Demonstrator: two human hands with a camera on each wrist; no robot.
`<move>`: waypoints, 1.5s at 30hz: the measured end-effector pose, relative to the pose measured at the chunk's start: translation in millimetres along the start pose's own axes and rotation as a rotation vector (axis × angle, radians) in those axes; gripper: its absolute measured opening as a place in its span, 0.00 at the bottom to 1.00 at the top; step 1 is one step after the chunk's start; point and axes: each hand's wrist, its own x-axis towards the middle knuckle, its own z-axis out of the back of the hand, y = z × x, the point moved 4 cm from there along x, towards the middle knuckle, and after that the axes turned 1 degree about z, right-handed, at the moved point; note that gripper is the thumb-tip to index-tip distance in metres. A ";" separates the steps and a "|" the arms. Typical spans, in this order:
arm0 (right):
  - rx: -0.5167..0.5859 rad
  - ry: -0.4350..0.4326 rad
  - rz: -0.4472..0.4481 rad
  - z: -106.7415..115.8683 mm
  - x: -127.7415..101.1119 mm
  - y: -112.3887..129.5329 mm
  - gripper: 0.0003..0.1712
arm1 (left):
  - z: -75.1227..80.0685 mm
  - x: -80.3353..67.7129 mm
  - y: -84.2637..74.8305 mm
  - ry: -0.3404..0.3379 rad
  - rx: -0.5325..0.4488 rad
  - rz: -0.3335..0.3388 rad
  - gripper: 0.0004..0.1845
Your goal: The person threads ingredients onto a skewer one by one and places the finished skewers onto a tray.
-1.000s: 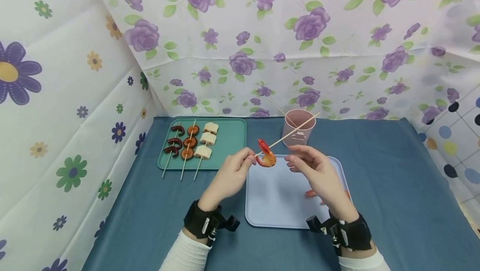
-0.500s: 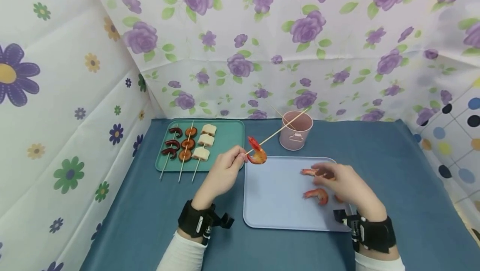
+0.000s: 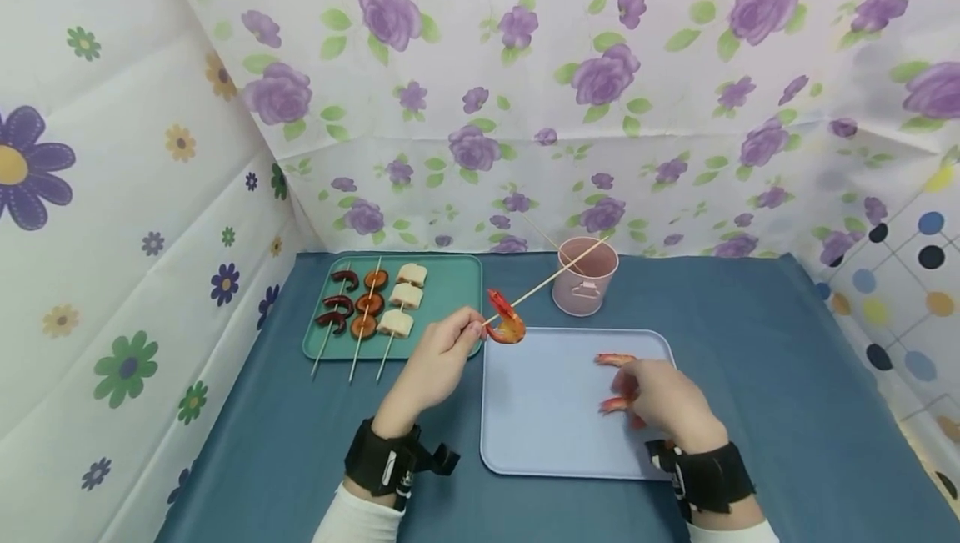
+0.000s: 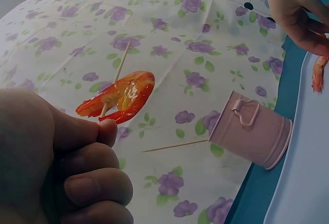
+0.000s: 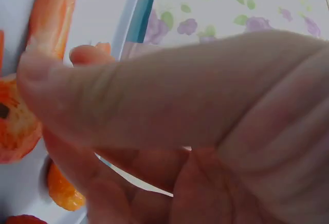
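In the head view, my left hand point(image 3: 435, 364) pinches a thin wooden skewer point(image 3: 558, 278) near its lower end. A cooked red-orange shrimp point(image 3: 507, 326) is threaded on it, just beyond the fingertips. The left wrist view shows the skewer running through the curled shrimp point(image 4: 131, 98). My right hand point(image 3: 670, 399) is low over the right side of the pale blue tray point(image 3: 540, 422), fingers bent at a loose shrimp point(image 3: 615, 404). In the right wrist view the thumb overlaps a shrimp point(image 5: 54, 16); whether it is pinched is hidden. Another shrimp point(image 3: 615, 359) lies just behind.
At the back left, a green tray point(image 3: 457, 284) bears skewers of dark curled pieces point(image 3: 337, 303), mushroom slices point(image 3: 369, 304) and white pieces point(image 3: 405, 296). A pink bucket point(image 3: 577, 297) with another skewer stands behind the blue tray. Patterned cloth walls rise at the back and sides.
My right hand has left the skewered shrimp, moved down to the right and come over the loose shrimp on the blue tray. The left hand keeps holding the skewer, shifted slightly left.
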 end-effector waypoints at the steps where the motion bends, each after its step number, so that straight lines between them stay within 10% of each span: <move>1: -0.013 -0.004 -0.001 -0.2 0.3 0.3 0.17 | 0.0 -0.2 0.5 0.001 0.002 -0.002 0.14; 24: 0.061 0.031 0.151 -5.6 1.7 6.8 0.10 | 9.3 -5.1 -0.3 -0.011 0.012 0.012 0.14; 35: 0.428 -0.166 0.181 23.4 0.5 10.5 0.20 | 8.3 -3.8 -1.5 0.018 0.029 0.009 0.14; 45: 0.870 -0.371 0.108 38.2 -8.1 13.4 0.33 | -3.7 -6.7 1.9 0.209 0.108 0.057 0.12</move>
